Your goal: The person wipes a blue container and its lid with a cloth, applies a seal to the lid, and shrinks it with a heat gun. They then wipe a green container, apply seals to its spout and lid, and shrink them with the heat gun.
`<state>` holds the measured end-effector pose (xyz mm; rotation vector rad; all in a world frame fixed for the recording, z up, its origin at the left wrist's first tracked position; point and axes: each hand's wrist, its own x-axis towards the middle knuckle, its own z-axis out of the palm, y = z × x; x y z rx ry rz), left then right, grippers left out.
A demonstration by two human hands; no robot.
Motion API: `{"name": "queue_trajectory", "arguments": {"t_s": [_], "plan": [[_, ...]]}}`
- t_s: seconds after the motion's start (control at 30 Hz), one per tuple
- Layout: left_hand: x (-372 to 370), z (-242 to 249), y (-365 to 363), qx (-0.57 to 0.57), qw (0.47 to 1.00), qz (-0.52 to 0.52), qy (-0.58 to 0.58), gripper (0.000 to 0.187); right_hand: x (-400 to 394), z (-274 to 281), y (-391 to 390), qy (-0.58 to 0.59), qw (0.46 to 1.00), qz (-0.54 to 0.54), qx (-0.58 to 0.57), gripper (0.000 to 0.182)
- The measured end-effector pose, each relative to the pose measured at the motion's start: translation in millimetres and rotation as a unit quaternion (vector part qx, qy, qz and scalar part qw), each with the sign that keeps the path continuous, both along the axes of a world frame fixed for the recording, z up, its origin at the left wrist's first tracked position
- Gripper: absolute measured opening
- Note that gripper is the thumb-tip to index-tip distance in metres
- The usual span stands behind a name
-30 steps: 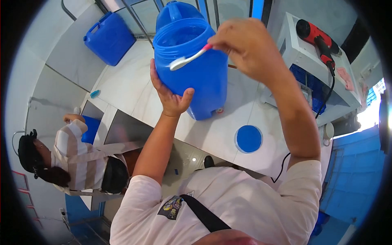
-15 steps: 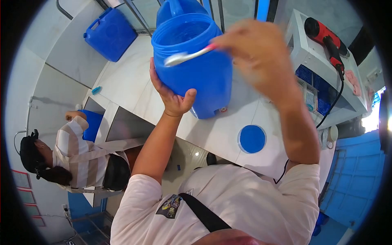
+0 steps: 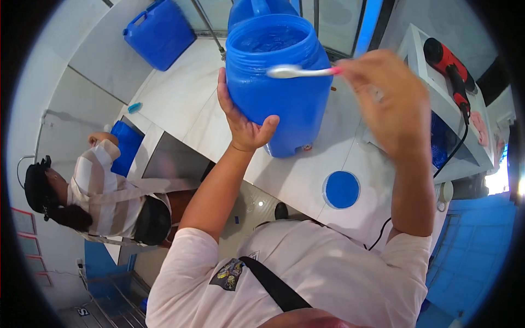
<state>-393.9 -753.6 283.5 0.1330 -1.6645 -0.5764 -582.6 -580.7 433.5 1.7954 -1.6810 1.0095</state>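
A large blue plastic water jug [image 3: 295, 112] stands open-mouthed on the white tiled counter, and wet-looking ripples show inside its wide threaded neck. Against the jug's left side my left hand [image 3: 246, 123] grips the wall, thumb spread across the front. My right hand [image 3: 391, 93], smeared by motion, pinches the pink end of a toothbrush [image 3: 309, 72]. The brush's white head lies across the outside of the neck, just below the rim. A round blue lid [image 3: 342, 189] rests flat on the counter below and right of the jug.
Another blue jug [image 3: 159, 35] stands at the back left, near a small teal brush [image 3: 134, 107]. At right, a white shelf [image 3: 418, 41] carries a red heat gun [image 3: 448, 60] with a trailing black cord. A person [image 3: 109, 186] handles a blue container at left.
The view has shifted, so the jug and counter appear further right. The toothbrush has gone from slanted to nearly level across the neck, still in my right hand.
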Motion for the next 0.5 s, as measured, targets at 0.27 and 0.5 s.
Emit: {"name": "queue_trajectory", "arguments": {"t_s": [0.27, 0.5], "plan": [[-1.3, -13.5, -15.3, -0.074, 0.997, 0.033, -0.001, 0.115, 58.8, 35.9, 20.7, 0.125, 0.987, 0.048, 0.085, 0.023], [0.9, -12.7, -16.0, -0.068, 0.998, 0.008, 0.001, 0.117, 60.3, -0.4, 7.0, 0.034, 0.996, 0.009, 0.076, 0.015]]}}
